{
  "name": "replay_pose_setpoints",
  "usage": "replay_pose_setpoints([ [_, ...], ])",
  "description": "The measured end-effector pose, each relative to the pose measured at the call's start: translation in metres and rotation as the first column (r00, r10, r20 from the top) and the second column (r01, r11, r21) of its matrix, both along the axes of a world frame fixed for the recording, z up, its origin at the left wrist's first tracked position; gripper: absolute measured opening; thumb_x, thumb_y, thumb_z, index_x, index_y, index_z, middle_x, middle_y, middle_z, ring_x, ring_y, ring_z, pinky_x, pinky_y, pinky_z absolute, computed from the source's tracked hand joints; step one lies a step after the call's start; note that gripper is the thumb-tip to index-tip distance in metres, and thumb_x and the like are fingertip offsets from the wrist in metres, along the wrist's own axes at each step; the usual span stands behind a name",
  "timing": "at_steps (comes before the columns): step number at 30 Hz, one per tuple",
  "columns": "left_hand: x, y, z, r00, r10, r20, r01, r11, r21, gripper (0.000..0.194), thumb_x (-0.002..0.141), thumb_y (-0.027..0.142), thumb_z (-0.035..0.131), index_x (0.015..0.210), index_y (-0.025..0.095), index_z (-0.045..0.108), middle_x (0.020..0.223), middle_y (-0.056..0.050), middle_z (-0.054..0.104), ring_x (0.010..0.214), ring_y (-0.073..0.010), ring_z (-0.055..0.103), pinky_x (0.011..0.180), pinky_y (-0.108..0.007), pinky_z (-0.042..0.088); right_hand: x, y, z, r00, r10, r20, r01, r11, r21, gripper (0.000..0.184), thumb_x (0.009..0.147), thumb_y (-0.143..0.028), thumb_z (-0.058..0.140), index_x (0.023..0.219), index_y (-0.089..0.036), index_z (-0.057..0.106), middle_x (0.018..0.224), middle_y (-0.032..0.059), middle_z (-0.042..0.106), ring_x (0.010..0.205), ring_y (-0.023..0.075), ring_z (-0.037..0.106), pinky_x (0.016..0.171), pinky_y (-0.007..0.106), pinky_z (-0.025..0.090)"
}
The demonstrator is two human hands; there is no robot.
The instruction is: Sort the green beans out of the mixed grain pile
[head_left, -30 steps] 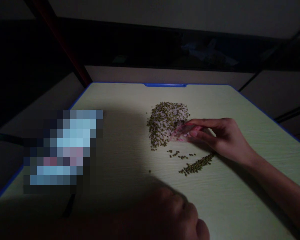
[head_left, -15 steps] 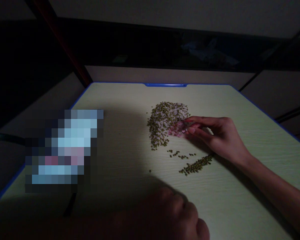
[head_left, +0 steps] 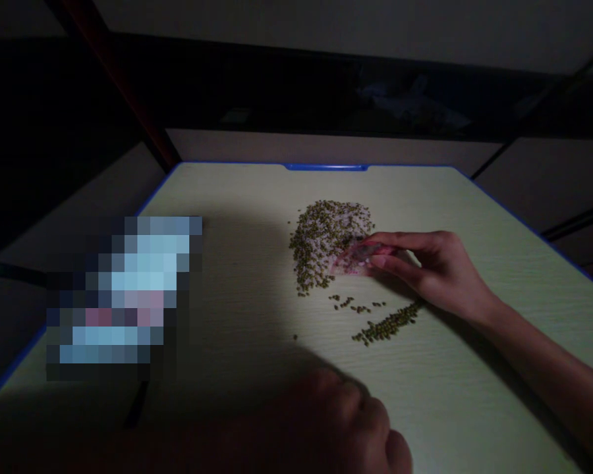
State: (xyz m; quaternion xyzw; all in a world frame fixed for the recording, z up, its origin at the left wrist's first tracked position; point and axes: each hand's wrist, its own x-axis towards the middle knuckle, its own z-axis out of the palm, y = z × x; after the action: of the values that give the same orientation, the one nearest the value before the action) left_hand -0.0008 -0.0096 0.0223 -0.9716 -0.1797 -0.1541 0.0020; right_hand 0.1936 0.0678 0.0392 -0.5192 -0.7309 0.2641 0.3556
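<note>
My right hand (head_left: 432, 270) pinches a small pink see-through piece of plastic (head_left: 352, 259), perhaps a bag, between thumb and fingers. Its free end lies at the right edge of a pile of green beans, which look like mung beans, mixed with white grains (head_left: 321, 237). Below that hand lies a separate strip of green beans (head_left: 388, 326), with a few loose beans (head_left: 358, 308) between strip and pile. My left hand (head_left: 348, 418) rests closed at the bottom, in shadow; its fingers curl under, hiding whatever may be inside.
A pale wood-grain table (head_left: 232, 283) with a blue rim carries all this. On its left stands a bright device (head_left: 145, 263), blurred into blocks. One stray bean (head_left: 295, 337) lies left of the strip. Dark furniture (head_left: 296, 99) is behind the table.
The pink plastic has shifted slightly and shows more spread out at the pile's edge. My right hand has barely moved, and my left hand stays closed in nearly the same place.
</note>
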Motion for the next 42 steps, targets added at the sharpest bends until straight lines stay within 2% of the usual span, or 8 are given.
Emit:
replay_pose_setpoints([
  [4,-0.002,-0.002,-0.003,0.993,-0.097,-0.062,0.093,0.993,-0.069,0.019,0.077,0.016,0.048,0.062,0.019,0.037,0.058,0.004,0.041,0.049,-0.012,0.039,0.039,-0.03,0.025,0.0,0.0,0.0,0.999,0.021,-0.032,-0.022,0.999,-0.029,0.023,0.076,-0.02,0.06,0.097,-0.014,0.068,0.092,0.0067,0.071,0.079,0.0179,0.066,0.071,0.03,0.054],
  [7,-0.003,-0.006,-0.01,0.997,0.003,-0.078,-0.011,0.995,-0.103,0.02,0.082,0.021,0.041,0.063,0.021,0.037,0.062,0.002,0.042,0.054,-0.0151,0.042,0.039,-0.031,0.023,0.0,0.0,0.001,0.996,0.069,-0.055,-0.071,0.997,-0.038,0.023,0.077,-0.019,0.059,0.097,-0.014,0.068,0.098,0.0063,0.07,0.084,0.0174,0.065,0.073,0.028,0.054],
  [14,-0.008,-0.01,-0.015,0.996,0.088,-0.017,-0.089,0.992,-0.094,0.018,0.079,0.021,0.048,0.061,0.018,0.046,0.056,0.001,0.045,0.055,-0.0112,0.041,0.048,-0.022,0.035,0.005,0.0,0.002,0.994,0.109,-0.018,-0.109,0.994,0.016,0.021,0.076,-0.019,0.061,0.095,-0.017,0.069,0.095,0.0036,0.071,0.083,0.0153,0.066,0.072,0.024,0.053],
  [19,-0.005,-0.004,-0.003,0.999,0.008,-0.039,-0.011,0.997,-0.072,0.017,0.08,0.022,0.047,0.064,0.016,0.049,0.056,0.001,0.046,0.054,-0.0097,0.042,0.054,-0.02,0.039,0.005,-0.002,0.001,0.991,0.123,-0.051,-0.123,0.992,-0.007,0.02,0.075,-0.019,0.061,0.093,-0.017,0.07,0.091,0.003,0.072,0.075,0.0141,0.067,0.064,0.022,0.054],
  [27,-0.004,0.003,0.0,0.988,-0.106,-0.114,0.099,0.993,-0.064,0.018,0.075,0.019,0.054,0.064,0.019,0.04,0.061,0.003,0.043,0.051,-0.0129,0.04,0.04,-0.028,0.028,0.0,-0.005,0.005,0.996,0.092,-0.017,-0.092,0.995,-0.024,0.019,0.076,-0.019,0.06,0.093,-0.016,0.07,0.092,0.0019,0.072,0.076,0.0124,0.065,0.067,0.019,0.052],
  [32,-0.006,-0.004,-0.011,0.992,0.032,-0.125,-0.058,0.976,-0.208,0.022,0.085,0.023,0.034,0.063,0.021,0.036,0.062,0.001,0.044,0.052,-0.0157,0.044,0.039,-0.033,0.023,0.0,-0.005,0.006,1.0,0.017,-0.016,-0.018,0.997,-0.078,0.022,0.076,-0.021,0.06,0.095,-0.015,0.069,0.091,0.0048,0.072,0.075,0.0152,0.065,0.062,0.023,0.052],
  [36,-0.003,-0.001,-0.004,0.987,-0.114,-0.112,0.11,0.993,-0.046,0.018,0.076,0.021,0.052,0.063,0.02,0.038,0.059,0.003,0.042,0.048,-0.0131,0.039,0.037,-0.03,0.023,-0.002,-0.004,0.005,0.999,-0.049,-0.02,0.048,0.996,-0.08,0.022,0.074,-0.02,0.061,0.094,-0.014,0.069,0.084,0.0056,0.072,0.072,0.0156,0.064,0.06,0.024,0.052],
  [42,-0.002,0.002,0.0,0.991,-0.069,-0.114,0.062,0.996,-0.064,0.024,0.074,0.026,0.057,0.064,0.02,0.037,0.061,0.004,0.04,0.05,-0.0133,0.038,0.039,-0.03,0.024,-0.006,-0.003,0.003,0.997,-0.057,-0.05,0.052,0.994,-0.093,0.026,0.075,-0.019,0.06,0.098,-0.014,0.068,0.08,0.006,0.071,0.066,0.015,0.063,0.058,0.025,0.053],
])
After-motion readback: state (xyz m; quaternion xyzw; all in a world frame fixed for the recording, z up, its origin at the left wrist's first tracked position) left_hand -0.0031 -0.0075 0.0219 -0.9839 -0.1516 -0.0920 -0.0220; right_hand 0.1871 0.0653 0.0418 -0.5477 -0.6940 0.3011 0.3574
